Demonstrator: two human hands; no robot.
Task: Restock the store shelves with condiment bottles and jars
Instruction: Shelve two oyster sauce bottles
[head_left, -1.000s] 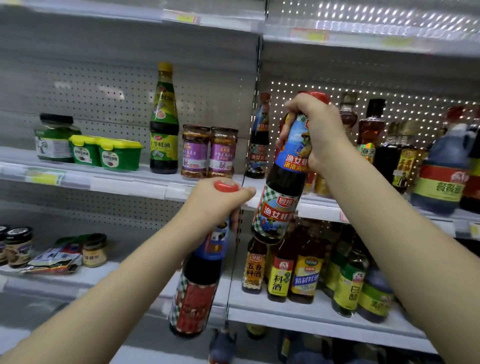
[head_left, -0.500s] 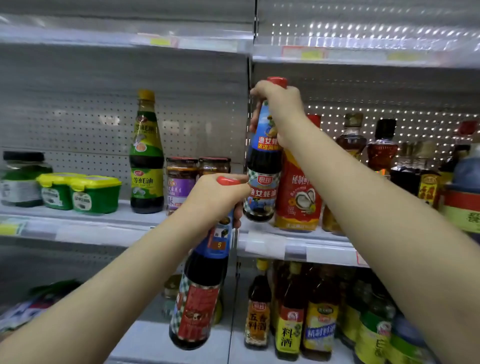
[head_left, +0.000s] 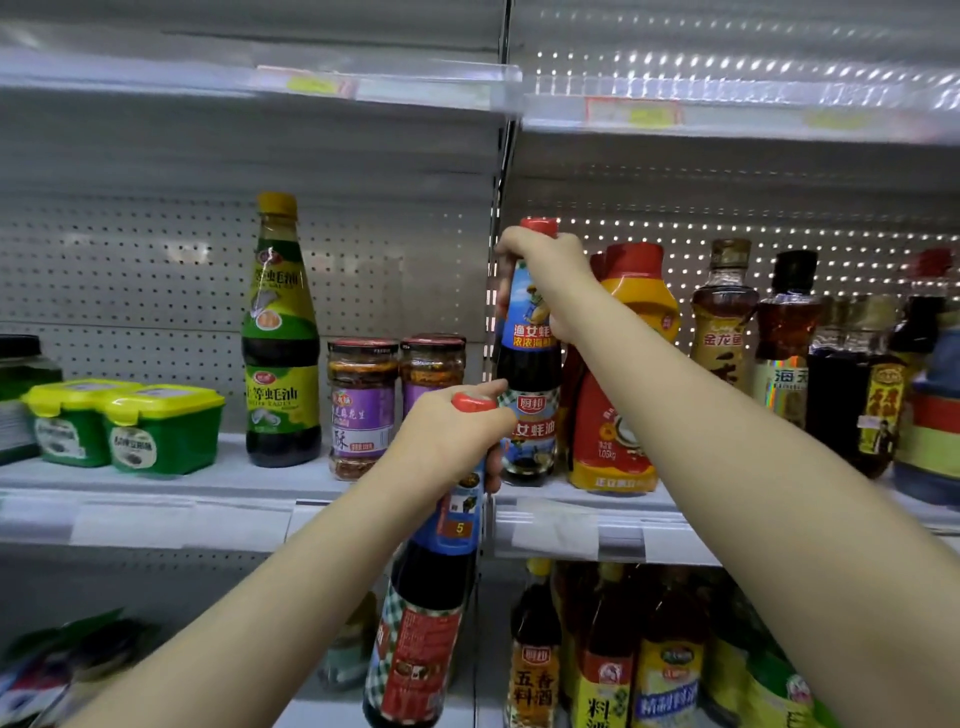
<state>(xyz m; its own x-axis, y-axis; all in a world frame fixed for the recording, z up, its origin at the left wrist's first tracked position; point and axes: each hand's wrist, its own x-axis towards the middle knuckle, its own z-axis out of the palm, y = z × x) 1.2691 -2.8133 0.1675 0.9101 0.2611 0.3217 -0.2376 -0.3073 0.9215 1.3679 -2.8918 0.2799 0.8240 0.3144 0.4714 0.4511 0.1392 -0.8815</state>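
Note:
My right hand (head_left: 545, 265) grips the neck of a dark oyster sauce bottle (head_left: 529, 384) with a red cap and blue label. That bottle stands upright on the middle shelf (head_left: 582, 512), beside a red and yellow squeeze bottle (head_left: 618, 415). My left hand (head_left: 451, 434) grips the neck of a second, matching sauce bottle (head_left: 426, 623) just under its red cap. This one hangs in front of the shelf edge, tilted slightly, its base below shelf level.
On the middle shelf, left to right, stand green tubs (head_left: 161, 428), a tall green-labelled bottle (head_left: 280, 338) and two chili jars (head_left: 363, 410). Several dark bottles (head_left: 789, 343) crowd the right. More bottles (head_left: 602, 660) fill the lower shelf. Another shelf (head_left: 363, 85) runs overhead.
My right hand has carried its bottle up and back from mid-air onto the middle shelf, where it now stands. The bottle in my left hand has stayed in front of the shelf edge.

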